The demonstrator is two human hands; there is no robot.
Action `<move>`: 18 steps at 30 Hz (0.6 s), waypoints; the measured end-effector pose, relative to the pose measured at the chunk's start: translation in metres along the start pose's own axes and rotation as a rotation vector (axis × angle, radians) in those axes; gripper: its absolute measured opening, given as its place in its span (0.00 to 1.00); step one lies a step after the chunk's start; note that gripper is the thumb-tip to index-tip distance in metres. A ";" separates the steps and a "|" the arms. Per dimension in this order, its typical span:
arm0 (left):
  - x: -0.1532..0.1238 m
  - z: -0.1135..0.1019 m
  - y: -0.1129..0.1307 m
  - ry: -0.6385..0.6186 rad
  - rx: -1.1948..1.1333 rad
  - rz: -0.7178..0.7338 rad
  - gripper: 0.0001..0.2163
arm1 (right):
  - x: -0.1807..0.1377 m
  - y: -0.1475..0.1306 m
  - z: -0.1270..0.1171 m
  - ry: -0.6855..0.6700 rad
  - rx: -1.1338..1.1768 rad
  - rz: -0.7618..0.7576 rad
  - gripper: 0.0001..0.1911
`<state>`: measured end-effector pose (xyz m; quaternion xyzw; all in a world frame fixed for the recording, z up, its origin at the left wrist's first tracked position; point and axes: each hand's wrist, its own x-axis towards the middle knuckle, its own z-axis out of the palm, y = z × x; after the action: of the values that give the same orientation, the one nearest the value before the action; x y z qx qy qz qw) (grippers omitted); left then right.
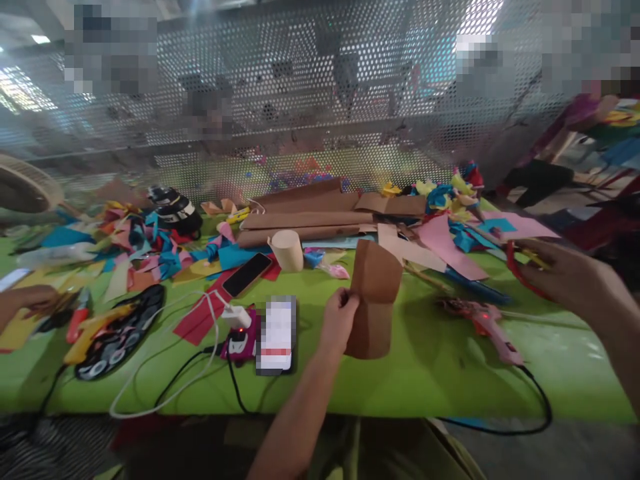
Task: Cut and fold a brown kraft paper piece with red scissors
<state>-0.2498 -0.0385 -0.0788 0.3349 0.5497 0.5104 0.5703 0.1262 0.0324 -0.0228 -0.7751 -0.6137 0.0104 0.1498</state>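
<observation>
My left hand (341, 313) pinches the left edge of a brown piece of card (373, 327), creased across its middle and held upright over the green table. On the right, my right hand (560, 267) is closed around a narrow red and yellow thing (520, 272), too blurred to name. Below and left of that hand lies a pink glue gun (493, 327) with a red light and a black cord. A cream paper cup shape (287, 251) stands behind my left hand. Nearer the front, a phone with a lit screen (277, 333) lies beside a purple power socket (243, 340).
Another person's hand (30, 303) is at the far left, near a yellow glue gun (100, 330) on a black patterned pad. White and black cables cross the table (425, 393). Behind are a dark phone (247, 275), coloured paper scraps, brown card sheets (305, 220) and a perforated metal screen (300, 87).
</observation>
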 end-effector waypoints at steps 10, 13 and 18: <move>-0.001 -0.001 0.002 0.021 -0.036 0.017 0.07 | -0.074 -0.034 -0.009 -0.481 0.442 -0.348 0.41; -0.001 -0.001 0.002 0.023 -0.068 0.016 0.08 | -0.092 -0.056 -0.014 -0.605 0.359 -0.414 0.43; -0.002 -0.002 0.003 -0.013 -0.071 0.026 0.05 | -0.096 -0.086 -0.020 -0.662 0.226 -0.453 0.41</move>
<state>-0.2522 -0.0401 -0.0761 0.3248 0.5229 0.5348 0.5788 0.0251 -0.0459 0.0018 -0.5539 -0.7789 0.2930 0.0272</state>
